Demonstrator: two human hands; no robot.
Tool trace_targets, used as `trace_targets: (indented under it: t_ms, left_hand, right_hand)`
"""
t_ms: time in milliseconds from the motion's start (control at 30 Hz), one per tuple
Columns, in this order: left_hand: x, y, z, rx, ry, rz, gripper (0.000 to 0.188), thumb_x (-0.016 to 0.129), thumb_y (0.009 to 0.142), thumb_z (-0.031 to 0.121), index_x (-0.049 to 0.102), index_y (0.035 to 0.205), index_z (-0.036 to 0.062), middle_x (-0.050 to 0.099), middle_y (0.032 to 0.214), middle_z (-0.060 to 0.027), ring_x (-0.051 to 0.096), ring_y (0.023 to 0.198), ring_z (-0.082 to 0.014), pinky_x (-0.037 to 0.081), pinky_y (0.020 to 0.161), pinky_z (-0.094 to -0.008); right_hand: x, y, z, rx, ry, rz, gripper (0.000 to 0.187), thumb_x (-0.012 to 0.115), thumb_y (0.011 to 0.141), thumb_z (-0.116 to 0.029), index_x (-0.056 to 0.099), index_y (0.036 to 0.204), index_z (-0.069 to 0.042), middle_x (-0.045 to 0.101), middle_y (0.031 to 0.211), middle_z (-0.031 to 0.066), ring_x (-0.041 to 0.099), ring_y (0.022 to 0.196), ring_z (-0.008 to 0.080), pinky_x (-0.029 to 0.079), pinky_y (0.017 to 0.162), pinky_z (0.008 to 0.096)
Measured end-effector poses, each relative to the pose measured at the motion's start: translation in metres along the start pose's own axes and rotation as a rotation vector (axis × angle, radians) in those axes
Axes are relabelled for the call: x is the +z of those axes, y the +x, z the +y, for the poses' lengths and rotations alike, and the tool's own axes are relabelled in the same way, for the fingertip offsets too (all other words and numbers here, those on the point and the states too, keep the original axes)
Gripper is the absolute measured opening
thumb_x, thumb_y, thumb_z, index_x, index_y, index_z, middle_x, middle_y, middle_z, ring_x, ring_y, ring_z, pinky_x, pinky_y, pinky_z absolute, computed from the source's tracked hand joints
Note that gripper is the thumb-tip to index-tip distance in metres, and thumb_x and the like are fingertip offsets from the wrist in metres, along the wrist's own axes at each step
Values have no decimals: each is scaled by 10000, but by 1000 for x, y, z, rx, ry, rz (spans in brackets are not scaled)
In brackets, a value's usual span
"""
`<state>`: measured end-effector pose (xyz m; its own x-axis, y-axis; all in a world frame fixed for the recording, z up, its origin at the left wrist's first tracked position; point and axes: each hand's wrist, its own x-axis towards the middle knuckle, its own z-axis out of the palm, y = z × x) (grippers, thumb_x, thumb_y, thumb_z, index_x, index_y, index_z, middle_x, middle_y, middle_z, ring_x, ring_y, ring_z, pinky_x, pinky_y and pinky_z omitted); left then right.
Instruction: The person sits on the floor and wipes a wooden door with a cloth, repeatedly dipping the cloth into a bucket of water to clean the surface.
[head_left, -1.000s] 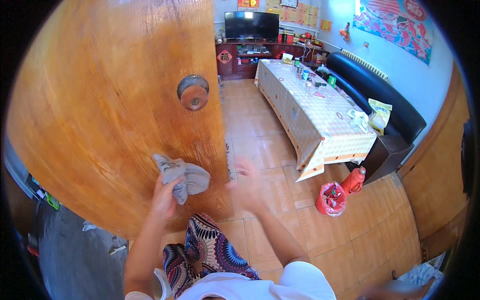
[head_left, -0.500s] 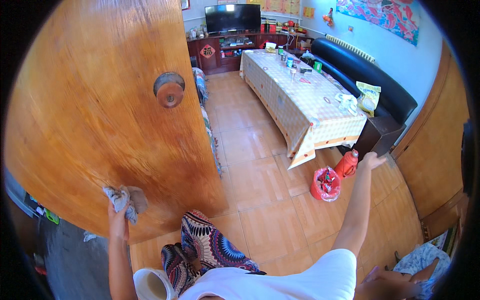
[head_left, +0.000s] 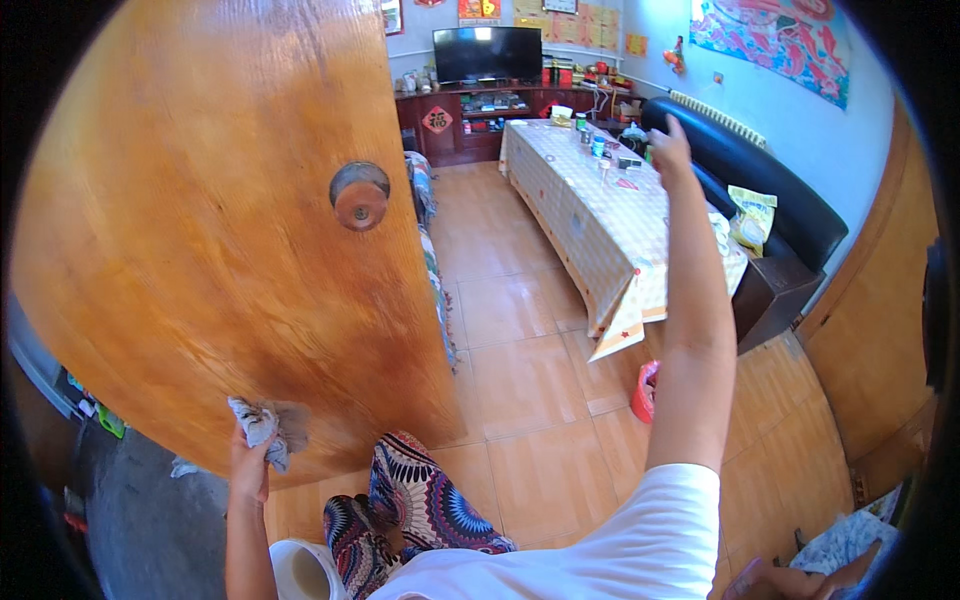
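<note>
My left hand (head_left: pixel 248 466), low on the left, is closed around a crumpled grey cloth (head_left: pixel 258 424). The cloth lies at the lower part of a varnished wooden door (head_left: pixel 220 250). Higher up, near the door's free edge, is a round wooden knob (head_left: pixel 360 198). My right hand (head_left: pixel 671 155) is raised at the end of an outstretched arm, with a finger pointing up and nothing visible in it. Behind it, from my view, is a long table under a checked tablecloth (head_left: pixel 570 215). A white bucket (head_left: pixel 283 550) stands beside my legs, below the door.
A red waste bin (head_left: pixel 642 398) stands on the tiled floor, partly behind my right arm. Beyond the table runs a black sofa (head_left: pixel 800 200), with a dark brown box (head_left: pixel 780 300) at its near end. A person's arm and patterned clothing (head_left: pixel 850 540) show at the lower right.
My right arm has swung upward and inward, from beside the red flask to over the table, now hiding the flask. My left hand keeps the cloth at nearly the same spot on the door.
</note>
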<state>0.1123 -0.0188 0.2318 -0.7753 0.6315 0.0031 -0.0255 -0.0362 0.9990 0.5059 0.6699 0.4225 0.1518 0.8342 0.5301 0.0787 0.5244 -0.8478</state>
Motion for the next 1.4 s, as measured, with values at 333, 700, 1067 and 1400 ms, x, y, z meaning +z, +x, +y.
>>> trace_targets:
  t_ms: [333,700,1067,1400]
  left_hand:
    - [15,-17,3,1,31,12,569,684,927,81,483,1458,113,628,1308,-43,603,1186,-198,498,966,-370]
    - [33,36,110,658,526,66,670,595,1002,336,354,1540,18,430,1542,-109,388,1437,-241,300,1187,-397]
    - [234,128,412,1672,873,650,520,646,852,290,599,1318,64,604,1279,-194,525,1241,-399,347,1124,-485]
    - [229,146,242,1717,1275,625,722,728,780,204,526,1470,277,586,1375,-43,513,1257,-324,353,1057,-632]
  right_hand:
    - [181,-122,-86,-216,-125,-1327,429,565,938,-116,627,1362,-135,697,1237,102,663,1001,217,549,864,375]
    - [165,-313,-63,-90,457,-863,764,321,1049,-627,492,1437,8,617,1306,108,575,1175,244,444,1003,370]
    - [219,-343,-57,-250,345,-415,508,397,1081,-430,607,1141,29,681,993,189,645,953,318,472,846,397]
    - [220,-348,-52,-174,403,-372,388,470,1070,-372,573,994,-6,607,844,147,565,795,270,459,751,382]
